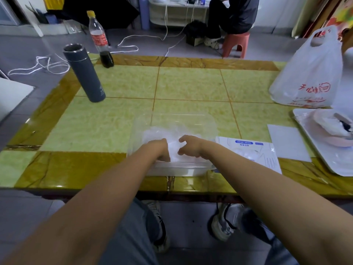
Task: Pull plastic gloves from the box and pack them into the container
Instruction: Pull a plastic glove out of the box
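A clear plastic container [174, 119] stands near the table's front edge, holding crumpled translucent plastic gloves [162, 133]. Both my hands reach down into it. My left hand [159, 150] has its fingers curled down onto the glove pile. My right hand [189, 146] pinches the glove plastic beside it, fingers bent. A fold of white glove film shows between the two hands. The flat white glove box [252, 152] with blue labels lies just right of the container.
A grey thermos [84, 73] and a cola bottle [100, 41] stand at the far left. A white shopping bag [311, 73], a white tray [328, 157] with a pink bowl and a white sheet [286, 142] lie to the right. A person sits on a stool beyond the table.
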Motion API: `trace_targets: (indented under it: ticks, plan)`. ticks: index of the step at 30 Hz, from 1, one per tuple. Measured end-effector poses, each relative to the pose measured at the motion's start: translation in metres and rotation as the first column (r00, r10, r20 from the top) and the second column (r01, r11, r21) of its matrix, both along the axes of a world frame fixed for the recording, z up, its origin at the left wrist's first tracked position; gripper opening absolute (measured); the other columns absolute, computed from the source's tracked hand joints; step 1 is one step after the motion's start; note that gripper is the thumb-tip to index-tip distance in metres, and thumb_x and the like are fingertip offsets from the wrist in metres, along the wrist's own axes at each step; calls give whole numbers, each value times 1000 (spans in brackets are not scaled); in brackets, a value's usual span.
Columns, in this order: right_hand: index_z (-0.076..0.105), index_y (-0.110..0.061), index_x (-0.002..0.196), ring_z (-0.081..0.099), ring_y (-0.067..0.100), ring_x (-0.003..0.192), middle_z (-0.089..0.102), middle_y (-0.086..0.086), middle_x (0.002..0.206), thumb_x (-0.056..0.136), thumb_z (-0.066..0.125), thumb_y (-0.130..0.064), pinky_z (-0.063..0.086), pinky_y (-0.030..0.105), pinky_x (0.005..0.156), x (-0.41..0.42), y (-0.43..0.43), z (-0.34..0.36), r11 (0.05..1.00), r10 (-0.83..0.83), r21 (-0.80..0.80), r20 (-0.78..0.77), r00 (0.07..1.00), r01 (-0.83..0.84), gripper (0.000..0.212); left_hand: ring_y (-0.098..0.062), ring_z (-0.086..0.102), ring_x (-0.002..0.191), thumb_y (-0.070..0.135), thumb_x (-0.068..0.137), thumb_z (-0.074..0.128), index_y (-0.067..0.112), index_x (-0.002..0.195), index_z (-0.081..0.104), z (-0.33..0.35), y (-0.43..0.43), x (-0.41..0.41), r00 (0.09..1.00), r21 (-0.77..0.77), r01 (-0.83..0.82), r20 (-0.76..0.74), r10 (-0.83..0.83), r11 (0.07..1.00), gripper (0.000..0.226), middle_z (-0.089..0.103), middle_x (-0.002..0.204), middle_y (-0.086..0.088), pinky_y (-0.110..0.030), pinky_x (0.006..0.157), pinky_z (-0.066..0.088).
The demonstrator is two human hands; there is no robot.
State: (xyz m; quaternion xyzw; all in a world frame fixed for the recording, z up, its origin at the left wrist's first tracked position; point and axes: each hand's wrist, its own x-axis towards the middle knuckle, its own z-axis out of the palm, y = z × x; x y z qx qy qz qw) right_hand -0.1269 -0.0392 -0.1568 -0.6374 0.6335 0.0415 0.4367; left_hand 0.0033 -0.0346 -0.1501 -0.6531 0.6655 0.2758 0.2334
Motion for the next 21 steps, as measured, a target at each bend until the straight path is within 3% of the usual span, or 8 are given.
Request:
trace_targets:
  ticks: [4, 7, 10, 13, 15, 18, 21]
  plan:
    - [37, -9, 144, 53, 34, 118, 42, 14, 142, 95, 58, -20, 53, 46, 95, -1, -4, -14, 995, -61, 73, -34, 998, 63, 55, -34, 48, 117, 24, 95, 55, 14, 152, -15, -15, -3, 8, 996, 79, -93, -10, 94, 993, 91, 19, 153, -26, -38, 85, 43]
    - [27, -15, 149, 50, 35, 116, 31, 16, 145, 93, 57, -18, 57, 45, 86, 0, -9, -22, 979, -201, 38, 16, 979, 200, 63, -38, 36, 133, 27, 97, 51, 16, 149, -26, -19, -4, 11, 994, 114, -106, 27, 104, 988, 94, -4, 158, -24, -41, 99, 38]
    - [27, -18, 150, 46, 34, 117, 26, 14, 147, 91, 61, -18, 58, 44, 83, 0, -11, -24, 970, -232, 74, 22, 972, 230, 67, -37, 41, 127, 27, 95, 55, 14, 151, -18, -21, -8, 14, 993, 115, -117, 20, 115, 987, 93, 11, 156, -23, -39, 93, 40]
    - [28, -17, 150, 46, 35, 119, 26, 14, 149, 91, 62, -18, 57, 45, 86, -2, -10, -22, 967, -240, 94, 29, 970, 237, 68, -31, 49, 106, 29, 92, 59, 14, 152, -13, -20, -10, 16, 989, 128, -143, -14, 146, 981, 95, 31, 147, -22, -37, 87, 44]
    - [28, -15, 150, 48, 36, 119, 29, 14, 149, 93, 60, -18, 57, 44, 87, -2, -8, -17, 972, -221, 87, 51, 974, 216, 65, -27, 52, 96, 31, 90, 63, 13, 153, 1, -15, -8, 16, 981, 116, -169, -72, 178, 979, 90, 41, 138, -19, -36, 85, 48]
    - [39, -6, 144, 56, 35, 110, 44, 15, 137, 95, 54, -12, 56, 42, 87, -2, -4, -2, 985, -162, -45, 128, 978, 169, 52, -28, 60, 93, 26, 89, 67, 5, 133, 45, -1, -3, 12, 985, 9, -135, -110, 135, 991, 53, 55, 123, -13, -36, 80, 54]
    - [60, -3, 124, 62, 27, 90, 59, 10, 105, 92, 50, -5, 59, 37, 78, -6, 1, 18, 946, -139, -242, 299, 944, 215, 33, -25, 56, 83, 18, 92, 59, 10, 98, 58, 21, 4, -1, 999, -274, -49, -8, 49, 960, 10, 61, 98, -5, -32, 70, 49]
